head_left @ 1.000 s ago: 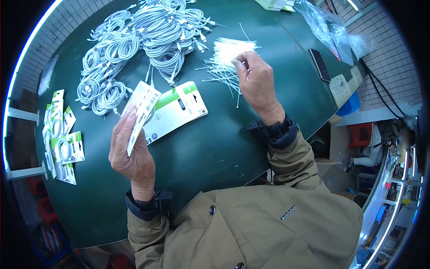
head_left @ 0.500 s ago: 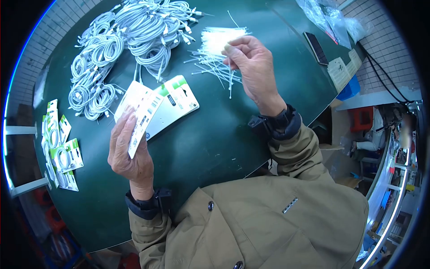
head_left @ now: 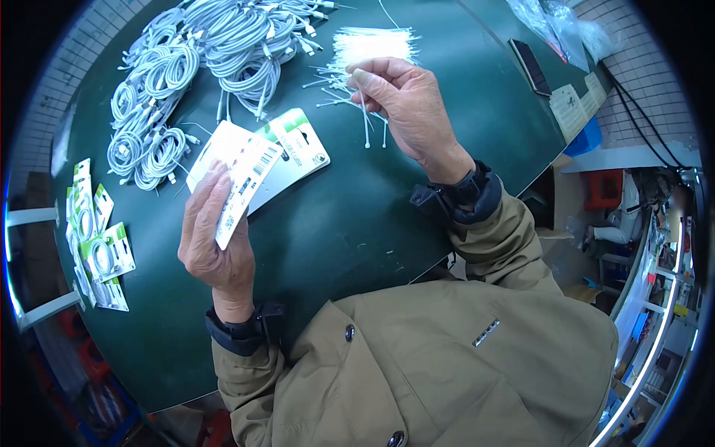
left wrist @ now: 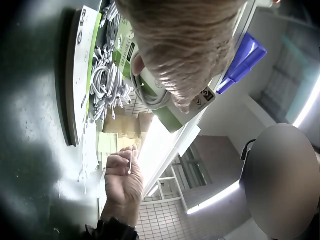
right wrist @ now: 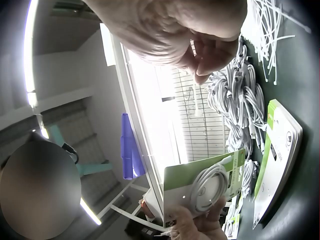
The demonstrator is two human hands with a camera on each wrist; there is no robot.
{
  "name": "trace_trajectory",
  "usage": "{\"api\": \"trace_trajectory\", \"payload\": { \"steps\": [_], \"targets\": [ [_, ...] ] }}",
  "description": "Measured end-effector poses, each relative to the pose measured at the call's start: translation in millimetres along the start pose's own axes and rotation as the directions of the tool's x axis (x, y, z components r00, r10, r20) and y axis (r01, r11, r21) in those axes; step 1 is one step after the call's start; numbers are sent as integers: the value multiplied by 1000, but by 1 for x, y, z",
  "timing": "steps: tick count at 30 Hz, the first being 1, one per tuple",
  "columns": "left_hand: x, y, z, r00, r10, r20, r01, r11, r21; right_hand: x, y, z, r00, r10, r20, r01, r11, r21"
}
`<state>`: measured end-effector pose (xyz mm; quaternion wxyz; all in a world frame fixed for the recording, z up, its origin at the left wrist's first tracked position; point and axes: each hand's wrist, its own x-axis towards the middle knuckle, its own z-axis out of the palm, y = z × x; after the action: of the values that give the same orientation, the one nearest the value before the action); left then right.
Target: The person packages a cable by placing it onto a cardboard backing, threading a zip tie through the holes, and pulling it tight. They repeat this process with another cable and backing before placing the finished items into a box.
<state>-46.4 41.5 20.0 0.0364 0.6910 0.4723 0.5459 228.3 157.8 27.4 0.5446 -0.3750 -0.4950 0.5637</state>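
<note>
1 stiff green-and-white card (head_left: 249,167) bearing a smooth round cable coil (right wrist: 209,187) is gripped by the left hand (head_left: 216,238) at 9 o'clock in the head view. At 1 o'clock, the right hand (head_left: 413,108) pinches a slim white tie (right wrist: 195,100). Thin straight ties (head_left: 372,48) spread at 12 o'clock; looped grey-white cables (head_left: 231,45) heap at 11 o'clock on the smooth green table (head_left: 335,231).

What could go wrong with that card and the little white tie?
The right hand pinches the thin white tie by one end, so it might slip and drop. The coiled cable could shift or spring loose if the left hand tips the card; I can't tell how firmly it's fastened. A dropped tie might get lost among the loose ties.
</note>
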Motion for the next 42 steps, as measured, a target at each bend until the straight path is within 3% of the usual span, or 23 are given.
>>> {"api": "trace_trajectory", "payload": {
  "steps": [7,12,15,22,25,28,37,40,42],
  "targets": [
    [0,1,-1,1000,-25,-5,25,1000,-11,-6,1,10,979,25,200,-12,998,-67],
    [1,3,0,1000,-25,-3,25,1000,-14,-10,-1,13,981,95,172,-44,960,-276],
    [0,3,0,999,-40,9,41,999,-7,-10,11,13,971,-93,220,172,910,-378],
    [0,4,1,999,-27,18,28,999,-23,-14,6,22,964,193,183,-132,944,-303],
    [1,2,2,1000,-4,3,4,1000,-4,-16,5,27,973,190,129,-108,873,-476],
    [1,1,2,1000,-14,15,15,999,-42,-15,11,25,982,98,163,15,816,-579],
    [3,2,2,1000,3,3,-3,1000,-14,-16,12,26,984,28,174,81,807,-586],
    [2,0,4,1000,29,-5,-29,1000,8,-11,25,17,942,-197,272,325,736,-593],
    [1,-1,4,999,46,13,-46,999,16,-13,20,18,950,-213,228,305,794,-526]
  ]
}}
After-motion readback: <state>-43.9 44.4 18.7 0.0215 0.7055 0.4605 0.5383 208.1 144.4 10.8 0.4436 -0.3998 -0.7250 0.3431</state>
